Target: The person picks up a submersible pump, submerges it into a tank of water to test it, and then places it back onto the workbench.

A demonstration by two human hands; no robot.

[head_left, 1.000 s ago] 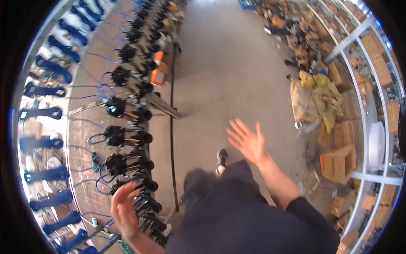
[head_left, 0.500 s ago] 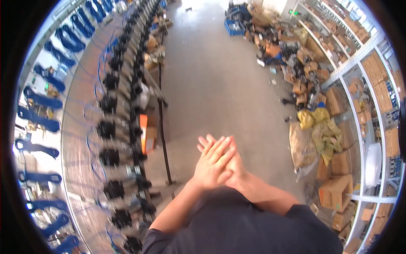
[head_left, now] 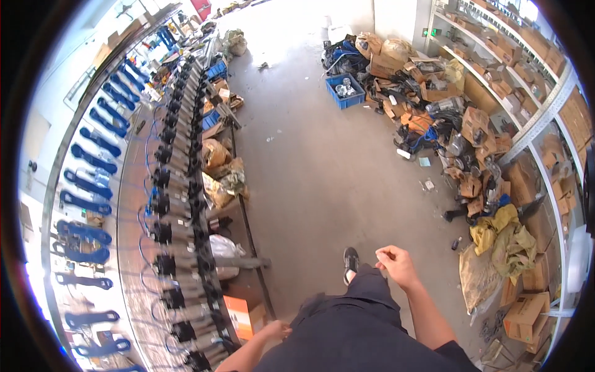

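My right hand (head_left: 396, 265) is held out in front of my right thigh, over the grey floor (head_left: 334, 186). Its fingers are curled in toward the thumb, and nothing shows in them. Low at my left side, my left hand (head_left: 277, 330) hangs next to my dark shorts (head_left: 347, 304). Its fingers are small and partly hidden, so whether they are open or closed is unclear. Nearest to the left hand is an orange and white carton (head_left: 243, 316) under the bench. One dark shoe (head_left: 351, 259) shows ahead of me on the floor.
Along the left runs a long bench with a row of black clamp-like fixtures (head_left: 162, 234) and hanging blue parts (head_left: 87, 204). Cartons, sacks and scrap (head_left: 465, 142) line the right, beside a white shelf rack (head_left: 536, 133). A blue crate (head_left: 344, 92) stands farther ahead.
My hands were pressed together in front of my body; now they are apart, the left down at my side and the right forward. The view has shifted, and my leg and shoe now show.
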